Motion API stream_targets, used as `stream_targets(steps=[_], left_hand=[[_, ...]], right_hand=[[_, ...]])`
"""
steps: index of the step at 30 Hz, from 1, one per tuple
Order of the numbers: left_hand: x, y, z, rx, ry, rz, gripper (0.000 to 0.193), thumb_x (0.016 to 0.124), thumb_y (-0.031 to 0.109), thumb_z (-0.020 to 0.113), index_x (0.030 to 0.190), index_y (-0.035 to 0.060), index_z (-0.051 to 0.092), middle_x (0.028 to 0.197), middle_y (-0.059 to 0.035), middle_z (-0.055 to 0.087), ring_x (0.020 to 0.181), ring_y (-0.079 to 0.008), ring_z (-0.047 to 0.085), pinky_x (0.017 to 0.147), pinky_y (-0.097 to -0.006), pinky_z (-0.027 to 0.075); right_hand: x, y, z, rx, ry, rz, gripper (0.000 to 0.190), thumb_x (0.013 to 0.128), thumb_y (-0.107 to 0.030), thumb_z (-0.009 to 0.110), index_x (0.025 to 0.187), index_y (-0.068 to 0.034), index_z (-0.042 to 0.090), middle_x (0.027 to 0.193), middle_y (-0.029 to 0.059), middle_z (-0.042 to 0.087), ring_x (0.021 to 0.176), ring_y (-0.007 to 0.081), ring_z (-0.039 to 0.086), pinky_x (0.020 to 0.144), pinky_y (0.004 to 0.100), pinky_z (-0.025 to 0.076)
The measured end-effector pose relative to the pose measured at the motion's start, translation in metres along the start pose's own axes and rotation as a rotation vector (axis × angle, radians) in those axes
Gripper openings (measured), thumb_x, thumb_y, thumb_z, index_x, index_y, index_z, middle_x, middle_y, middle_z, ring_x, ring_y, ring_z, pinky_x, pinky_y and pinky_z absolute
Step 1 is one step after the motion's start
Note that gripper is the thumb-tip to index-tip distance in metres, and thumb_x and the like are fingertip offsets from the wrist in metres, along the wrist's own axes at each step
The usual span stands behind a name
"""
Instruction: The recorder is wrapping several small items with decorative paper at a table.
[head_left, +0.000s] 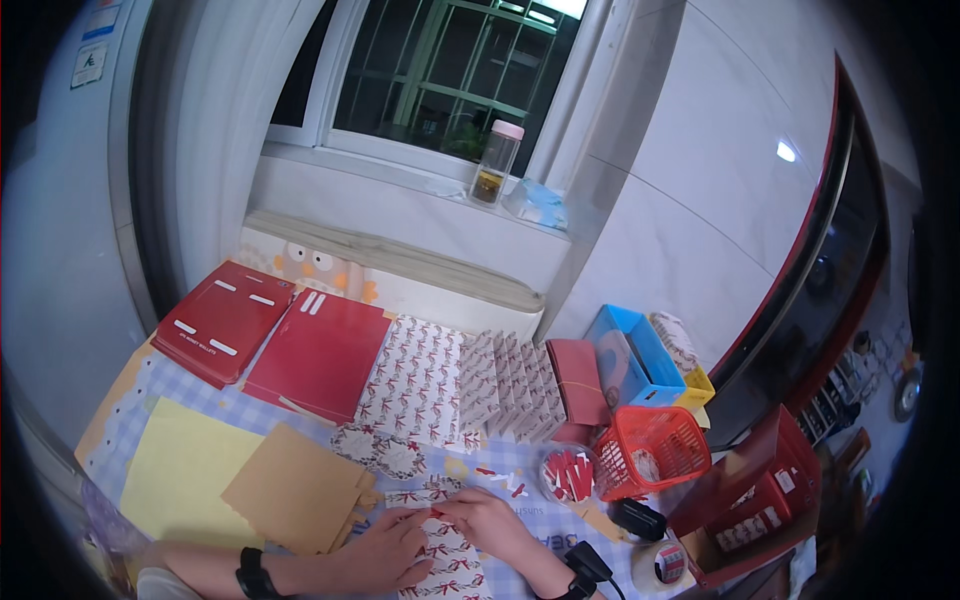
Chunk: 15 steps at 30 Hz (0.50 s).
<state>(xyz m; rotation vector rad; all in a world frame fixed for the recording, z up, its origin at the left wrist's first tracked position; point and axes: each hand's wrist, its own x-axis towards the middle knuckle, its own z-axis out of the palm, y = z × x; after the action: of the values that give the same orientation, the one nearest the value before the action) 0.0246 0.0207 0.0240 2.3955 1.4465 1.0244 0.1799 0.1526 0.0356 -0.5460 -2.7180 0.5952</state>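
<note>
A strip of white paper printed with red bows and greenery (454, 559) lies before me on the checked tablecloth, partly hidden by my hands. My left hand (390, 551) rests over its left side, the fingertips meeting those of my right hand (480, 521) near its upper part. A small red piece (436, 513) shows between the fingertips; which hand grips it is hard to tell, though the right thumb and finger appear pinched on it. Just left are a brown kraft paper stack (296, 487) and a yellow sheet (191, 469).
Red folders (319, 352), patterned sheets (412, 375) and folded patterned pieces (510, 382) stand behind. To the right are a round tub of red and white clips (568, 474), a red plastic basket (652, 450), a blue box (637, 356), a tape roll (660, 565) and an open red box (750, 510).
</note>
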Motion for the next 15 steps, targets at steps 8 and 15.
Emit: stream_targets(steps=[8,15], left_hand=[[-0.0008,-0.0018,0.0052,-0.075,0.021,-0.020,0.051,0.075,0.013,0.055,0.114,-0.0120,0.035,0.109,-0.0266,0.046,0.101,-0.0385,0.042,0.088,-0.0418,0.036],[0.0028,0.0014,0.0050,0.004,0.002,-0.028,0.049,0.075,0.014,0.053,0.112,-0.0143,0.037,0.109,-0.0273,0.046,0.100,-0.0385,0.043,0.089,-0.0407,0.036]], right_hand=[[0.0003,0.0015,0.0012,0.016,-0.005,0.005,0.032,0.068,0.001,0.058,0.098,-0.008,0.063,0.086,0.0046,0.058,0.084,0.0232,0.056,0.073,0.0312,0.048],[-0.0004,0.0057,0.0062,0.168,0.000,0.134,0.020,0.075,-0.010,0.062,0.094,-0.010,0.065,0.086,0.0049,0.058,0.083,0.0235,0.057,0.072,0.0324,0.048]])
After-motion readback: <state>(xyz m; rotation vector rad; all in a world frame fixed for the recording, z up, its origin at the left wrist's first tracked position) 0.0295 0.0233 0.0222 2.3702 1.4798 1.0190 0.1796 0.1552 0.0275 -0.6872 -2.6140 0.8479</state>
